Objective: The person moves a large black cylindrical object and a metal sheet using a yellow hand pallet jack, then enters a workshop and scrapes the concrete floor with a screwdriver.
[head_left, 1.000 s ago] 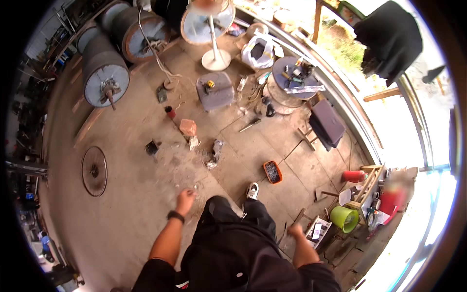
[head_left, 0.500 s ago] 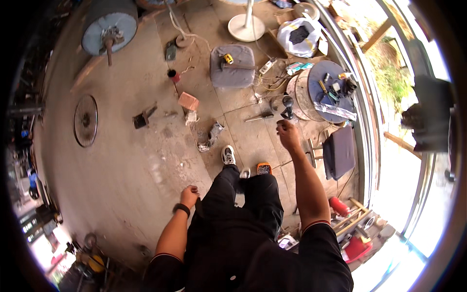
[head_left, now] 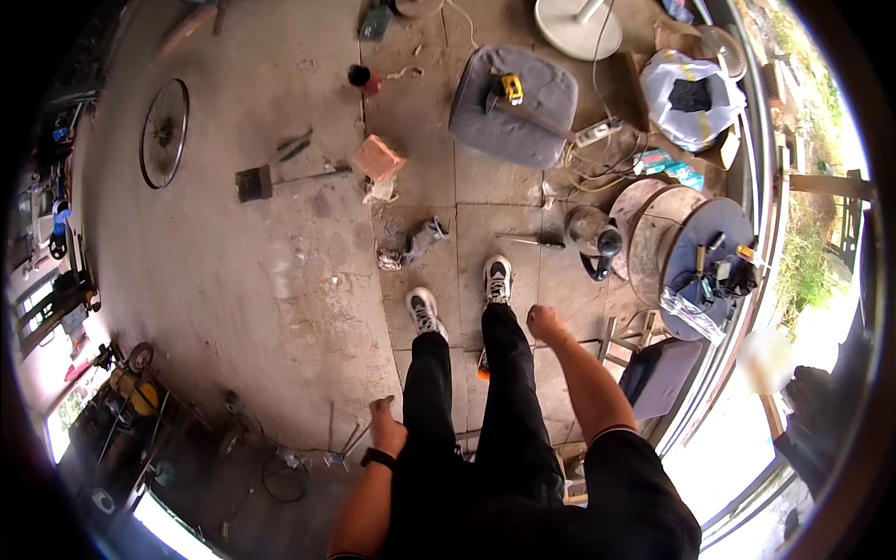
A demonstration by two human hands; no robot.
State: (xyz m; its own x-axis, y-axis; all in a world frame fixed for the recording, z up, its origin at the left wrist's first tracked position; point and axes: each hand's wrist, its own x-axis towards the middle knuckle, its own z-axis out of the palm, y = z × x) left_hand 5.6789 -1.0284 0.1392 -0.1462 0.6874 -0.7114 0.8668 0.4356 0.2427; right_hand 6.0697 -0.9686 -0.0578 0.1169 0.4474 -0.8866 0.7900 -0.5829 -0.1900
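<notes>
My right hand (head_left: 546,324) hangs beside my right leg, fingers curled in with nothing visible in them. Ahead of it on the floor stands a metal kettle (head_left: 586,227) with a black handle, apart from the hand. A screwdriver-like tool (head_left: 530,241) lies left of the kettle. My left hand (head_left: 387,431), with a dark wristband, hangs by my left leg; its fingers are loosely curled and no object shows in them. Behind my right leg, an orange container (head_left: 483,365) is mostly hidden. A crumpled grey glove or rag (head_left: 427,239) lies ahead of my shoes.
At right stands a wooden cable spool (head_left: 651,238) with tools on its top, near a dark-cushioned chair (head_left: 665,378). Ahead, a grey padded seat (head_left: 513,140) bears a hammer and yellow tape measure. A brick (head_left: 379,159), brush (head_left: 253,184) and wheel (head_left: 164,133) lie leftward.
My view has shifted and I have stepped, both shoes now showing. My right hand has drawn back from near the kettle, which stays on the floor.
</notes>
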